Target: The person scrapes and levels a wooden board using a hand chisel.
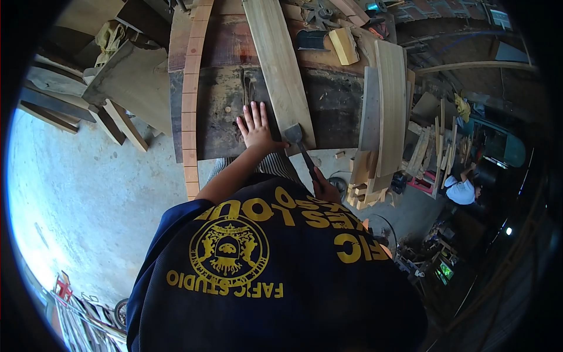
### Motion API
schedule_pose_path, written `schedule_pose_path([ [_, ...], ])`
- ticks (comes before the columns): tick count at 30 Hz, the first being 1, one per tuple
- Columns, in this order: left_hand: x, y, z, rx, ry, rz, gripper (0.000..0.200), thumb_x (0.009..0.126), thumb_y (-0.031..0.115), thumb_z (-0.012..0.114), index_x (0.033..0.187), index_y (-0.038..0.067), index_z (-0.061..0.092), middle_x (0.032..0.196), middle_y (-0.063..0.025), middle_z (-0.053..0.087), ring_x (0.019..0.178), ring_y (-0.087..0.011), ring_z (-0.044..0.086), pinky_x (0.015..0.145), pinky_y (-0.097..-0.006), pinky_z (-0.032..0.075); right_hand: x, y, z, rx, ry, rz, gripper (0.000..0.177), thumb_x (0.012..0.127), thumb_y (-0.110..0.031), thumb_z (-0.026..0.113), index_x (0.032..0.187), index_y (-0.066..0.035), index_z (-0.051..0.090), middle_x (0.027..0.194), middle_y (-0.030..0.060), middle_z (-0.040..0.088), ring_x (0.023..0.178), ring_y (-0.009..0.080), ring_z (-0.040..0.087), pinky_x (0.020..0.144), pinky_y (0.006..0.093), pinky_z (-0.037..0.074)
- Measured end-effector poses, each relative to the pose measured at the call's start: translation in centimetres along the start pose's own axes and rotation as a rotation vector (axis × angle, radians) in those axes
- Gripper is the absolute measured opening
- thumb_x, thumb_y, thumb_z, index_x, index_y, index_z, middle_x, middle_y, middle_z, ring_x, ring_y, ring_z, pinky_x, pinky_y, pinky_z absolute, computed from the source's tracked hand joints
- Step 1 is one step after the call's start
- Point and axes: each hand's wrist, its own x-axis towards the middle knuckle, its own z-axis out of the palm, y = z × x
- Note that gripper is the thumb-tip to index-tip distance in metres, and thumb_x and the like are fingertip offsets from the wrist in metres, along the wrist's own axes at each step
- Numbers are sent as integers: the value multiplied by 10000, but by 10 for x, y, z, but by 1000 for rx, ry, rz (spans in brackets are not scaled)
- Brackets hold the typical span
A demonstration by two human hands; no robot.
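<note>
My left hand [255, 126] lies flat, fingers spread, on the dark worn workbench top [334, 108], just left of a long pale plank [278, 64] that runs away from me. My right hand [326, 189] is shut on the handle of a tool with a broad metal head [294, 135]. The tool's head rests at the near end of the plank, close to my left thumb. My dark blue shirt with yellow print fills the lower view.
A curved strip of glued wood segments [190, 88] runs along the bench's left side. More boards [390, 105] and a wood block [343, 46] lie to the right. Offcuts are stacked at the bench's right corner. Another person in white [463, 190] crouches far right. Concrete floor [88, 193] spreads left.
</note>
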Motion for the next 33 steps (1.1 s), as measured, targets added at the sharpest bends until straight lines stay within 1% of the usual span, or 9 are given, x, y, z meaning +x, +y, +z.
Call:
schedule_pose_path([
  [4,0,3,-3,4,-24,-9,1514,464,671,816,1507,80,-108,1581,-168,-103,1442,-371,-166,1113,-599,-84,20,-16,-9,-99,-57,78,531,942,-319,552,1440,-336,367,719,171,655,688,363,666,577,436,506],
  [7,1,3,-2,3,-14,-10,1521,460,665,821,1505,76,-113,1581,-167,-110,1440,-373,-170,1110,-604,-82,20,-15,-13,-71,21,-34,527,939,-320,556,1433,-348,375,687,167,645,678,361,665,570,435,503],
  [13,3,1,4,42,32,-9,1529,441,704,800,1509,73,-92,1583,-166,-104,1441,-377,-163,1108,-611,-75,-2,20,-29,-97,-89,44,523,934,-333,563,1425,-366,385,736,169,664,699,363,670,589,433,513],
  [19,4,0,11,73,74,-1,1537,428,732,785,1510,65,-80,1578,-188,-98,1439,-387,-162,1104,-619,-71,16,-15,-36,-21,-85,31,491,949,-369,532,1421,-317,408,847,194,682,809,356,683,702,395,530],
  [24,4,0,15,74,113,15,1518,442,714,794,1514,85,-76,1574,-201,-109,1439,-389,-165,1096,-630,-63,3,-14,-51,-51,-146,76,497,952,-391,494,1432,-328,385,816,199,675,788,374,672,680,430,522],
  [25,2,5,17,65,81,9,1379,558,633,785,1520,89,-41,1584,-178,-87,1447,-374,-148,1092,-630,-72,2,-11,-54,-62,-177,107,503,951,-403,479,1438,-340,371,779,201,668,772,386,665,662,458,520],
  [26,0,11,24,62,87,-2,1379,558,633,785,1520,89,-41,1584,-178,-87,1447,-374,-148,1092,-630,-72,3,-8,-53,-64,-183,95,503,951,-403,479,1438,-340,371,779,201,668,772,386,665,662,458,520],
  [29,-4,22,65,-141,222,-12,932,834,414,539,1511,26,30,1599,-123,-31,1465,-335,-93,1101,-618,-89,10,1,-46,-39,-107,-10,517,950,-358,492,1448,-325,357,751,207,657,742,395,658,643,468,514],
  [33,-9,59,114,-231,574,-225,706,912,296,419,1509,46,138,1595,-102,92,1479,-260,23,1151,-524,-26,36,-1,-41,3,-87,-189,531,945,-286,510,1451,-315,350,744,216,647,732,409,649,630,483,506],
])
